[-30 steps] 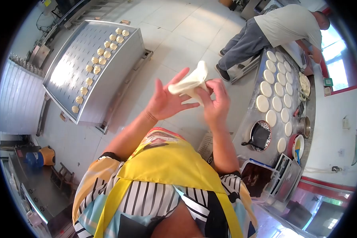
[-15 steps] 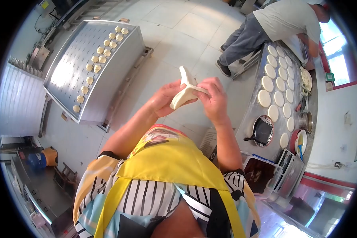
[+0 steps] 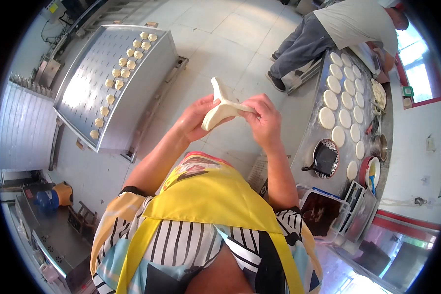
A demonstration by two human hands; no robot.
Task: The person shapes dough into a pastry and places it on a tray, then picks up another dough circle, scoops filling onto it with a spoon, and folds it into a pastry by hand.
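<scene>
Bench (image 3: 309,132) at right, slotted metal tray (image 3: 83,73) at left; round dish (image 3: 334,169) with patterned rim sits toward bench's near end; left hand (image 3: 195,117) cups and right hand (image 3: 265,120) pinches folded dough piece (image 3: 214,115), airborne between bench and tray; flat dough discs (image 3: 327,118) in rows on bench; pleated buns (image 3: 110,99) along tray's right edge

Dough piece (image 3: 220,111) | pale, smooth | pinched into three arms, one upward | held between both hands (image 3: 195,119) (image 3: 266,124)
</scene>
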